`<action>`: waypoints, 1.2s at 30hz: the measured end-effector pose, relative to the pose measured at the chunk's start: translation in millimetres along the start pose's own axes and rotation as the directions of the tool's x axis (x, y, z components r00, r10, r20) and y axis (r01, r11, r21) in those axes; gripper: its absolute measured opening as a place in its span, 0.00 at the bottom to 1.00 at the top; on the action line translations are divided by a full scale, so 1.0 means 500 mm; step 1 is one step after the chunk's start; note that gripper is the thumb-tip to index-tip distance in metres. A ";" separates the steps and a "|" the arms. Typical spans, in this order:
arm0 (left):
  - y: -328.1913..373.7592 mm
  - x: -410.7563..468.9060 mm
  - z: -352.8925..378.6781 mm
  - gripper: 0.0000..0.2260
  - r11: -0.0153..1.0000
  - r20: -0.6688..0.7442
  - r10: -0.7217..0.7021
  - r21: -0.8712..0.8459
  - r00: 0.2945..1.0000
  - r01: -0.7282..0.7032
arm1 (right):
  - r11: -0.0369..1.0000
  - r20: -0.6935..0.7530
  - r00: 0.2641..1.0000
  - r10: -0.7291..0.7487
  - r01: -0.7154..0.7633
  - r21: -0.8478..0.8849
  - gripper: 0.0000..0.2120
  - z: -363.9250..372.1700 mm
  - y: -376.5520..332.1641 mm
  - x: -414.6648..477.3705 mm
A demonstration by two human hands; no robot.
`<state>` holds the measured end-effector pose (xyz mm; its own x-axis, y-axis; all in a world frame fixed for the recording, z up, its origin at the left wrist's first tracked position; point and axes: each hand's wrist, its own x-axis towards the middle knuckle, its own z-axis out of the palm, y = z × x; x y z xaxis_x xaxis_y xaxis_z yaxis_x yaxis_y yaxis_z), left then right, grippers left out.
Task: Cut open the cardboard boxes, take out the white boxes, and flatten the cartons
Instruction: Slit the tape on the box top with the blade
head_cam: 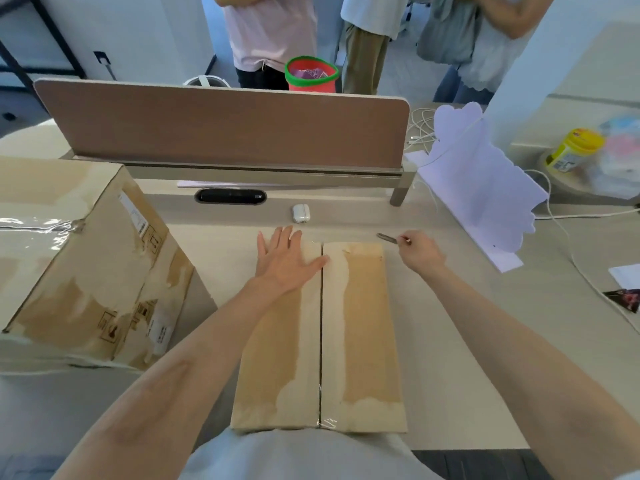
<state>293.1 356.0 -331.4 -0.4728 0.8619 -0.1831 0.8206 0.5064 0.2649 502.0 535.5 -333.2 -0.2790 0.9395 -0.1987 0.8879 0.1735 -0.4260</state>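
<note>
The long brown cardboard box (360, 323) lies on the pale surface (467, 358), its near end hidden by a grey shirt (311, 455). The left hand (284, 261) presses it, fingers (277, 237) spread; the right hand (420, 252) pinches a thin, blurred metal tool (388, 238) beyond it.

Bare left forearm (194, 348), bare right forearm (512, 341), pale grey shirt (294, 455) at the lower edge, plain fabric

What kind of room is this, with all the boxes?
Probably an office. There's a desk with a divider panel across its back, charging cables lying on it, and people standing just beyond the panel.
</note>
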 end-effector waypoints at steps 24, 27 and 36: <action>0.030 -0.065 -0.039 0.58 0.928 0.345 -0.270 -0.154 0.899 0.338 | 0.913 0.032 0.916 0.400 -0.396 -0.098 0.09 0.107 0.293 -0.232; 0.033 -0.072 -0.043 0.57 0.926 0.319 -0.270 -0.174 0.909 0.336 | 0.926 0.028 0.931 0.364 -0.359 -0.116 0.09 0.086 0.251 -0.233; 0.096 -0.087 -0.058 0.50 0.963 0.276 -0.252 -0.021 0.928 0.268 | 0.978 -0.190 0.981 -0.041 0.078 0.192 0.18 0.019 -0.044 -0.189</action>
<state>343.6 343.6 -283.5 -0.5567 0.6651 -0.4978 0.6572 0.7191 0.2258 505.3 440.0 -313.2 -0.2408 0.9705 -0.0098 0.7764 0.1866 -0.6020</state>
